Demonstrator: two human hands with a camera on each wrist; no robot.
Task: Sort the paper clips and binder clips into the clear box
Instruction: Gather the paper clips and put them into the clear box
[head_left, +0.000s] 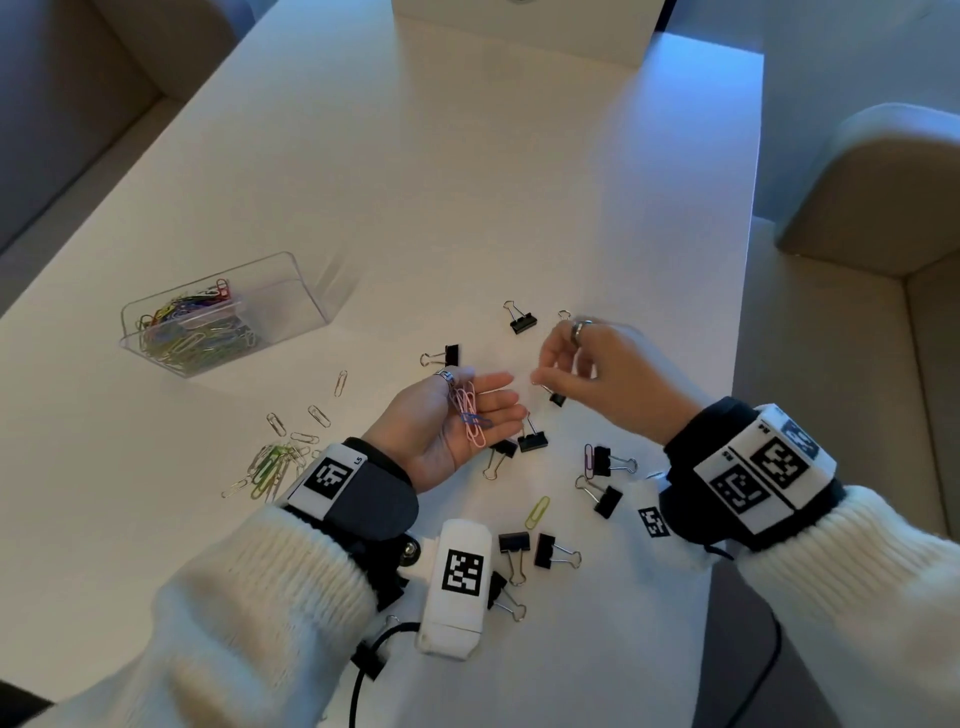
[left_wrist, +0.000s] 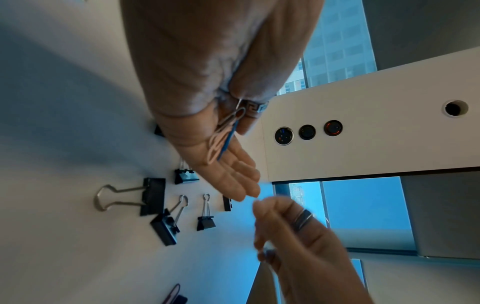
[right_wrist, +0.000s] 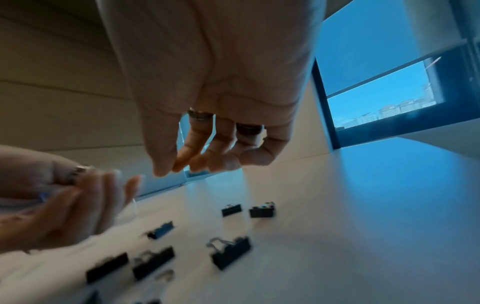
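Observation:
My left hand (head_left: 485, 395) lies palm up just above the table. Several pink paper clips and a blue one (head_left: 470, 415) rest across its fingers, and the thumb pins their upper ends (left_wrist: 218, 142). My right hand (head_left: 543, 371) hovers just right of the left fingertips, fingers curled and tips bunched (right_wrist: 176, 166), with nothing visible between them. The clear box (head_left: 291, 291) stands at the left with coloured paper clips in one compartment. Loose paper clips (head_left: 270, 462) lie below it. Several black binder clips (head_left: 532, 440) are scattered around both hands.
A yellow paper clip (head_left: 537, 512) and a purple one (head_left: 588, 460) lie among the near binder clips. A white tagged device (head_left: 457, 577) with a black cable sits by my left wrist. The table's right edge (head_left: 737, 364) runs beside a beige seat.

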